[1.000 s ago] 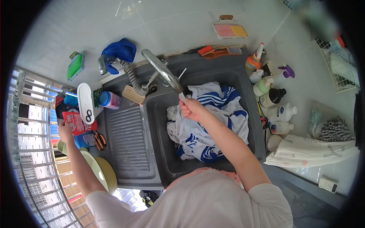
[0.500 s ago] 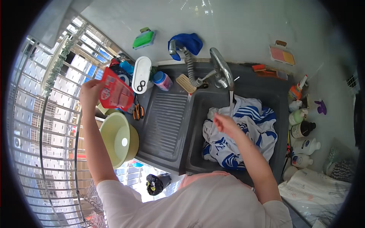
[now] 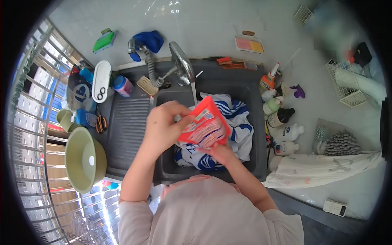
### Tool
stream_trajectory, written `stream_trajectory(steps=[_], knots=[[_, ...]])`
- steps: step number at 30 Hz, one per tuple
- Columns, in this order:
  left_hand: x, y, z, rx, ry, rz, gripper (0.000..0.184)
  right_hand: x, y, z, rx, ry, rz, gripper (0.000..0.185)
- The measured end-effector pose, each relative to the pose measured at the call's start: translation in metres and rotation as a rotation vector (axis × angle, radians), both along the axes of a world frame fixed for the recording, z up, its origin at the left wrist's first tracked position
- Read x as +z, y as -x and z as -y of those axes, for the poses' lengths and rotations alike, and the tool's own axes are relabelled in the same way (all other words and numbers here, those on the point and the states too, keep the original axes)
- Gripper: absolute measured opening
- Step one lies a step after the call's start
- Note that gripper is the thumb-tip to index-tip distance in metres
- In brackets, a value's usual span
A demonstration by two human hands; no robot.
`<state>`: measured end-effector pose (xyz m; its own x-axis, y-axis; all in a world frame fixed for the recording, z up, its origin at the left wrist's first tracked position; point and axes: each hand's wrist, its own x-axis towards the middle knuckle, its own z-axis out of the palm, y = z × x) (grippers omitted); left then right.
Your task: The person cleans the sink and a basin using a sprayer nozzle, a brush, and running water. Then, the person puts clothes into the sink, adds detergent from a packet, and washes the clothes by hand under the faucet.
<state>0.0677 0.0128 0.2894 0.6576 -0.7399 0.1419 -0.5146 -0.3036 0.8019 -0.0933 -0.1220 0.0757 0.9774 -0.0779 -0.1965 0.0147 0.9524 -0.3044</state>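
The big gray sink (image 3: 166, 169) already has white and blue clothes (image 3: 241, 132) in it, and over them is 1 red bag (image 3: 206, 124), pinched by the left hand (image 3: 165, 124) and met low down by the right hand (image 3: 222, 154), whose grip I cannot tell, with nothing seen coming out yet.

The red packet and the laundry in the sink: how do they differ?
The red packet is mostly red; the laundry is white with blue stripes.
The packet is held up by the left hand, while the laundry lies in the sink.
The packet has straight edges; the laundry is crumpled.
Both are patterned, not plain.
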Motion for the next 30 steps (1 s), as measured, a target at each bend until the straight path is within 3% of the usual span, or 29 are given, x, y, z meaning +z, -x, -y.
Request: stream_trajectory(steps=[3, 5, 11, 30], knots=[[-0.027, 0.000, 0.029, -0.064, -0.029, 0.070, 0.013, -0.025, 0.045, 0.041, -0.174, 0.259, -0.148, 0.064], [-0.053, -0.011, 0.043, -0.115, -0.069, 0.038, 0.015, -0.014, 0.059, 0.061, -0.430, 0.510, -0.221, 0.068], [-0.097, -0.024, 0.061, -0.225, -0.051, -0.105, 0.016, 0.022, 0.077, 0.084, -0.640, 0.887, -0.338, 0.071], [-0.080, -0.040, 0.045, -0.192, -0.130, -0.096, 0.016, 0.061, 0.058, 0.080, -0.726, 1.123, -0.314, 0.079]])
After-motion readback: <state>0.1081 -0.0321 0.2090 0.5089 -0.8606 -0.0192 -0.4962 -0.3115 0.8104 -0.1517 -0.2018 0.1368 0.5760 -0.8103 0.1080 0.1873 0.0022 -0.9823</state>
